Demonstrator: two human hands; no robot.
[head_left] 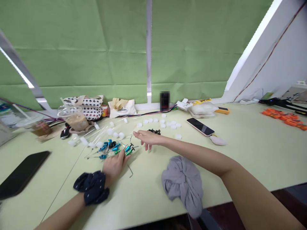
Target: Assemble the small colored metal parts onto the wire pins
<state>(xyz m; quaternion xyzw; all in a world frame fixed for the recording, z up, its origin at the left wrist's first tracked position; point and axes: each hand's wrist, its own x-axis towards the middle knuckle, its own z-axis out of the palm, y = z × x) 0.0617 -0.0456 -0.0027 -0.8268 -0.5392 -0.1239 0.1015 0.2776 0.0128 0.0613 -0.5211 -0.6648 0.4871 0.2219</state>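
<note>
My left hand [114, 164], with a dark dotted scrunchie [92, 187] on its wrist, is at the near right edge of a pile of small blue metal parts [102, 156]. Its fingers close around small blue and green metal parts [129, 149] with black ends; the fingertips are partly hidden. A thin L-shaped hex key [130, 171] lies just right of this hand. Over the middle of the table hovers my right hand [148, 138], its fingers loosely apart and nothing visible in them. Small black pieces [155, 131] lie just behind it.
White caps [173, 124] and clear tubes [98, 132] are scattered behind the hands. A grey cloth scrunchie [182, 183] lies in front of the right forearm. Phones [200, 126] lie right and left [24, 172]. Drink cups [74, 119] stand back left; orange tools [284, 117] lie far right.
</note>
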